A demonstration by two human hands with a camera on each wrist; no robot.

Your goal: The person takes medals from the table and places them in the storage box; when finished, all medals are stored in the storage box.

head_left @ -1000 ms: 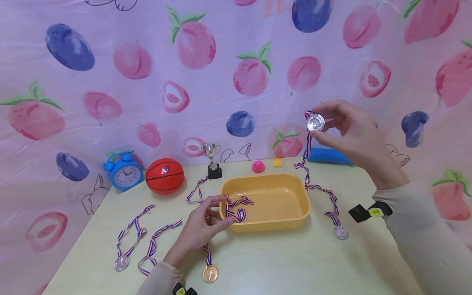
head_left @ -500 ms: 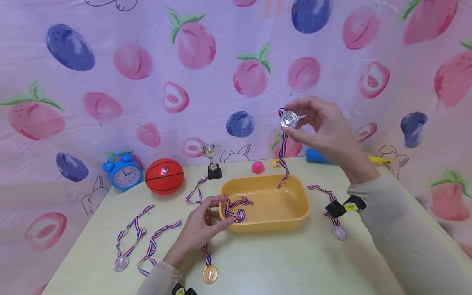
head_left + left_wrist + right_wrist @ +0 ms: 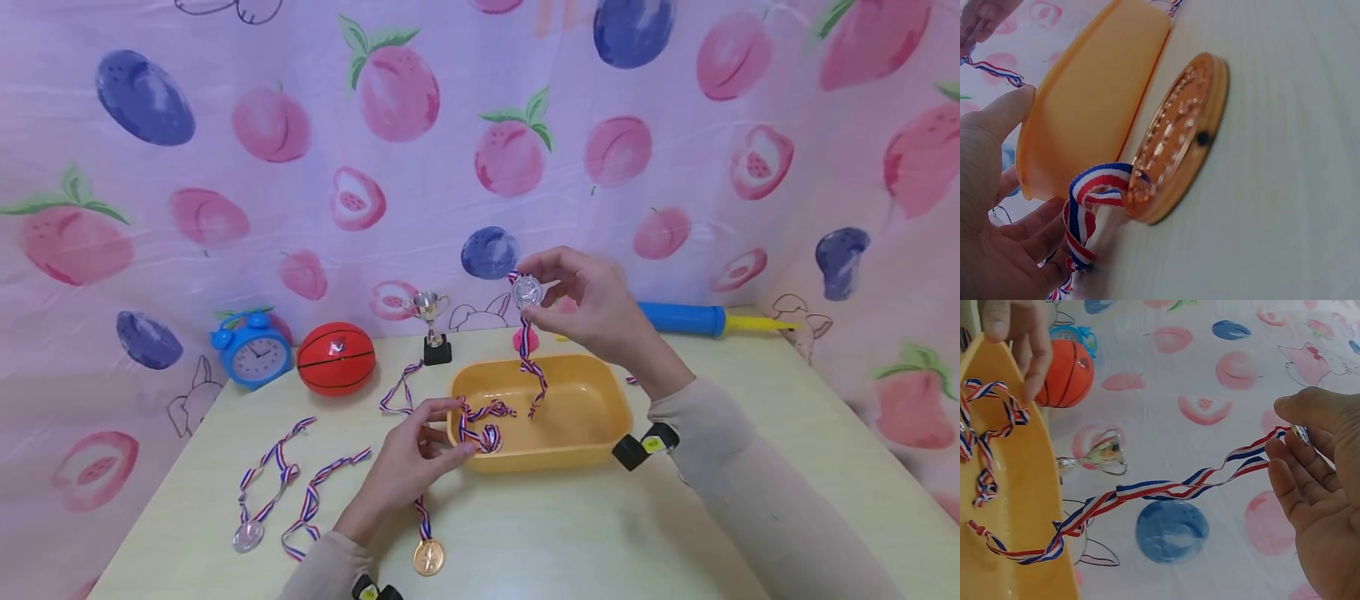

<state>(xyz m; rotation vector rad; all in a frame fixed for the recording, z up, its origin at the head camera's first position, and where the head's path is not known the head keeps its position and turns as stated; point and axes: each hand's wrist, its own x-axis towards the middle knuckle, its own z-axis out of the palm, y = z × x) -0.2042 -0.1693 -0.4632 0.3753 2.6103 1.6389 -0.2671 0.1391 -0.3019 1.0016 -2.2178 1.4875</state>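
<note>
Two hands are working with medals at the yellow tray (image 3: 592, 446).

The right hand (image 3: 592, 312) is pinching a silver medal (image 3: 527, 291) between thumb and fingers above the far side of the tray, and its striped ribbon (image 3: 534, 375) is hanging down into the tray. The left hand (image 3: 411, 462) is pinching another ribbon (image 3: 483, 422) at the near left rim of the tray; this ribbon is running down to a gold medal (image 3: 428, 557), which is lying on the table (image 3: 570, 533) near the left wrist.
</note>
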